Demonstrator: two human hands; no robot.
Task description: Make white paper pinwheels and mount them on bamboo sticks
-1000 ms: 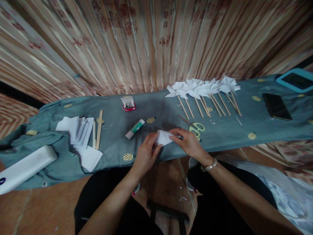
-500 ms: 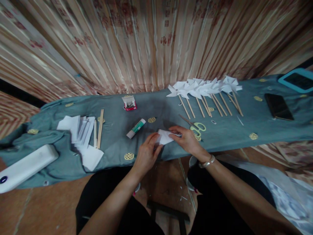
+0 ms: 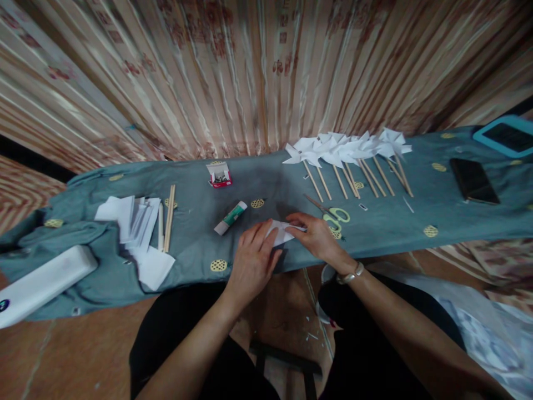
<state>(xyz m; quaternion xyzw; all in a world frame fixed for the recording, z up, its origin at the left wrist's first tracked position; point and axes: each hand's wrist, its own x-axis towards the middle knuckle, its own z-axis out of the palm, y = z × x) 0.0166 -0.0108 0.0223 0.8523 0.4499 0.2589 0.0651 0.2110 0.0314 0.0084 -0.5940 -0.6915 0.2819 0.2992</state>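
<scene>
A small folded piece of white paper (image 3: 283, 232) lies at the near edge of the grey-blue cloth (image 3: 387, 225), between my two hands. My left hand (image 3: 254, 260) rests over its left side, fingers together and pressing down on it. My right hand (image 3: 316, 236) pinches its right edge with the fingertips; a metal bracelet is on that wrist. Green-handled scissors (image 3: 333, 214) lie just behind my right hand. A glue stick (image 3: 230, 218) lies a little behind and left of my left hand.
Several white paper pinwheels on wooden sticks (image 3: 350, 161) lie in a row at the back right. A stack of paper squares (image 3: 133, 225) and wooden sticks (image 3: 169, 218) lie at left, near a white case (image 3: 41, 283). A small red box (image 3: 220, 175), a phone (image 3: 472, 180) and a tablet (image 3: 506, 136) are also there.
My left hand has slid up over the paper and flattened on it, covering more of it. My right hand has shifted slightly along the paper's right edge.
</scene>
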